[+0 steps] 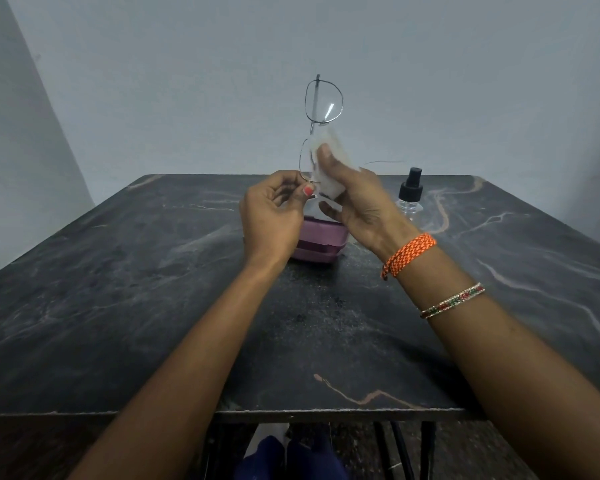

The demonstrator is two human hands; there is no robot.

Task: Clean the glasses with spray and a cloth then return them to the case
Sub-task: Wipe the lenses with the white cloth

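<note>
Thin metal-framed glasses (323, 100) stand on end in the air above the table, one lens up and one lens down. My left hand (271, 216) pinches the frame's lower end with its fingertips. My right hand (355, 202) holds a white cloth (329, 161) folded over the lower lens, thumb pressed on it. A purple glasses case (321, 242) lies on the table just below both hands, partly hidden by them. The clear spray bottle (410, 194) with a black pump top stands to the right of my right hand.
The dark marble-patterned table (153, 289) fills the view, with its front edge near me. A plain grey wall rises behind it. Black metal legs and a dark blue cloth show under the front edge.
</note>
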